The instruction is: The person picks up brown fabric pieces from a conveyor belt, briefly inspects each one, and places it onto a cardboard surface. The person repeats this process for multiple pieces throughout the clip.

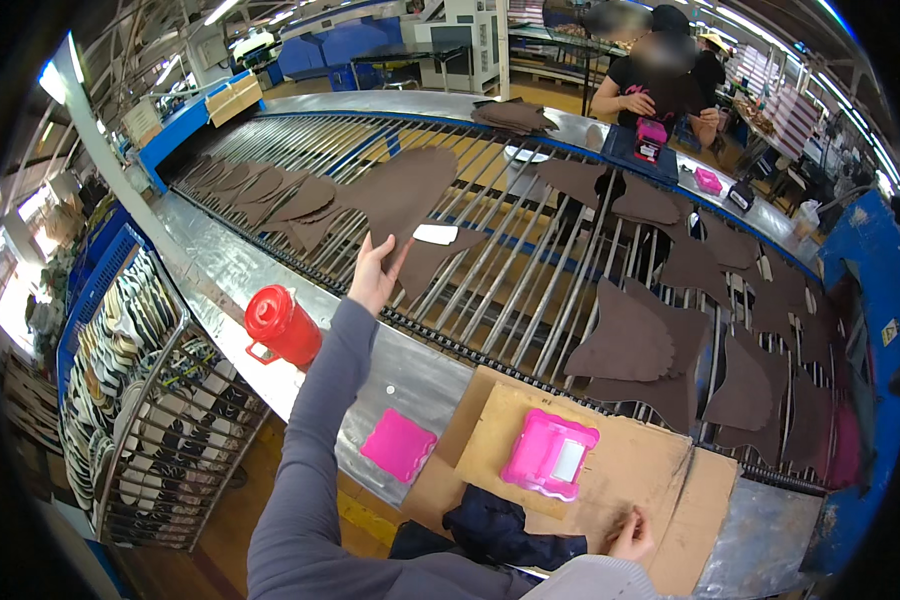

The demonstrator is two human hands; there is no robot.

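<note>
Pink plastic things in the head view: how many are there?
4. Flat pink square pad at the metal ledge's near edge; pink tray on the cardboard sheet; two small pink boxes on the far side. Others may be hidden.

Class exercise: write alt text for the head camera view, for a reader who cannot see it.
A person's left hand lifts a brown leather piece from a roller conveyor strewn with similar pieces. Their right hand rests on a cardboard sheet beside a pink tray.
</note>
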